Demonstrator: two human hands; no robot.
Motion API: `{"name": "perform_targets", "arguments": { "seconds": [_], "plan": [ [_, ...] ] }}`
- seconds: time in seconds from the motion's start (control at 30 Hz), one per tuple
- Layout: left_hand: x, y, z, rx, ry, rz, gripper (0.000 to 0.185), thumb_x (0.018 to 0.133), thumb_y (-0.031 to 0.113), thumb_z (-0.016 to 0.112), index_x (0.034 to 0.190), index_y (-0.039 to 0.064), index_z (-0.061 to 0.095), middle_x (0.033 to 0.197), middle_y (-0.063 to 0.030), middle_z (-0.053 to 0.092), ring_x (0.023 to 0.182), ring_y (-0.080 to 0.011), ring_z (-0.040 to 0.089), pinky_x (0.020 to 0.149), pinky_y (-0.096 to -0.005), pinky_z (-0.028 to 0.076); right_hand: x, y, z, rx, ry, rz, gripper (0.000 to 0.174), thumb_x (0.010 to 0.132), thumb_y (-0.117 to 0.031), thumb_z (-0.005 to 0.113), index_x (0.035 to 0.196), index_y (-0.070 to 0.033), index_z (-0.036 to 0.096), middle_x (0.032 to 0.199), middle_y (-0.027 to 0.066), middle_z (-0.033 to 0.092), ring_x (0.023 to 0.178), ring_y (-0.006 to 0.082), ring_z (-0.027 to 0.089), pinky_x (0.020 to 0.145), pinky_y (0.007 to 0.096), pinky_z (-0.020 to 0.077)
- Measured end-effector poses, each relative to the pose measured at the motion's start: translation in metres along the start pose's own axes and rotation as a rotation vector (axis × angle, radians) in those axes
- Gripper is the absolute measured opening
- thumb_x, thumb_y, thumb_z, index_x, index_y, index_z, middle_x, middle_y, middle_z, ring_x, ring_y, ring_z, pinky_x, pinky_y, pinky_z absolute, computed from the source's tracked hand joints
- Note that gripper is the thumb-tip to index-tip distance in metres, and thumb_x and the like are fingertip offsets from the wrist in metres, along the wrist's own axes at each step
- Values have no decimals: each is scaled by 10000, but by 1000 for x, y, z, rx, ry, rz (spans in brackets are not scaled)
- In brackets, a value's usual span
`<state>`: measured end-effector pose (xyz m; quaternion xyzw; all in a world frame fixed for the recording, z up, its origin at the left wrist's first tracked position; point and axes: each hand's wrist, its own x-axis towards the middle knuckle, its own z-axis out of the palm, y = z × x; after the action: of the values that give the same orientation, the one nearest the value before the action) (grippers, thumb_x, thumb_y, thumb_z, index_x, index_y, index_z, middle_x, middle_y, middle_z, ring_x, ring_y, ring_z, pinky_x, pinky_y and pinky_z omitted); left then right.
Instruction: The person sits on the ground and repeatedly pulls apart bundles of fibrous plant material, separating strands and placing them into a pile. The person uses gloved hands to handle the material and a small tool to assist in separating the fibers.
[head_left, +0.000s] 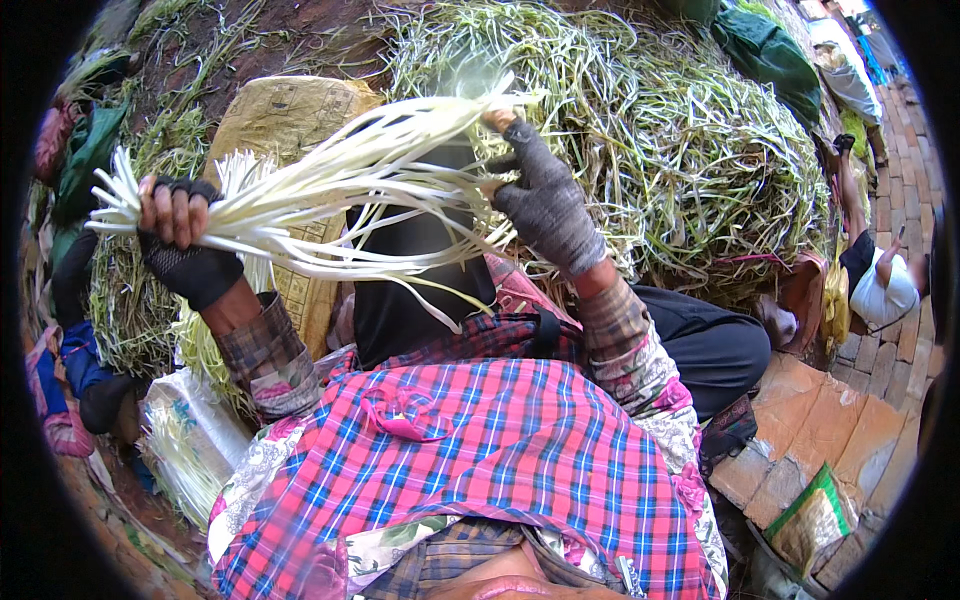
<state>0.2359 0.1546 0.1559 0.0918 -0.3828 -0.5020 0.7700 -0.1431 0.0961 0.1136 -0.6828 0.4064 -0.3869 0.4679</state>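
Observation:
A bundle of long pale blanched stalks (322, 187) stretches across in front of me, above my lap. My left hand (176, 232), in a black fingerless glove, is closed around the bundle near its thick white ends. At the loose, fanned-out end is my right hand (536, 180), in a worn grey fingerless glove, its fingers spread and its fingertips at the stalks; whether they grip any is unclear. More pale stalks (244, 169) lie behind the bundle on a tan printed sack (285, 112). A plaid apron (480, 442) covers my front.
A large heap of green and straw-coloured leaves (675, 150) rises ahead and right. At the lower left, more pale stalks (176, 450) lie by white plastic sheeting (210, 420). Flattened cardboard (817, 420) and an open bag (814, 517) are at right. Another person (885, 289) sits at far right.

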Motion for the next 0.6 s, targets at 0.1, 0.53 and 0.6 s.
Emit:
{"name": "perform_targets", "arguments": {
  "seconds": [0.1, 0.53, 0.6],
  "plan": [
    [3, -30, -26, -59, 56, -44, 122, 962, 139, 419, 885, 53, 458, 522, 59, 374, 377, -48, 307, 402, -208, 303, 28, 6, -22, -17, -81, 137, 552, 809, -4, 584, 1335, -41, 422, 1117, 62, 580, 870, 104, 537, 772, 241, 473],
    [-44, -55, -24, -126, 327, -167, 123, 964, 143, 424, 930, 41, 485, 533, 40, 377, 403, -70, 337, 442, -241, 315, -31, -22, 3, -142, 43, -12, 298, 792, -54, 644, 1084, -27, 589, 989, 116, 637, 876, 194, 630, 766, 303, 494],
    [-43, -52, -29, -119, 231, -181, 111, 958, 135, 427, 948, 44, 489, 541, 38, 393, 411, -72, 353, 449, -244, 328, -39, -23, 10, -244, -102, 139, 285, 774, -128, 694, 1043, -59, 631, 899, 120, 651, 831, 203, 647, 749, 311, 503]
  ]
}}
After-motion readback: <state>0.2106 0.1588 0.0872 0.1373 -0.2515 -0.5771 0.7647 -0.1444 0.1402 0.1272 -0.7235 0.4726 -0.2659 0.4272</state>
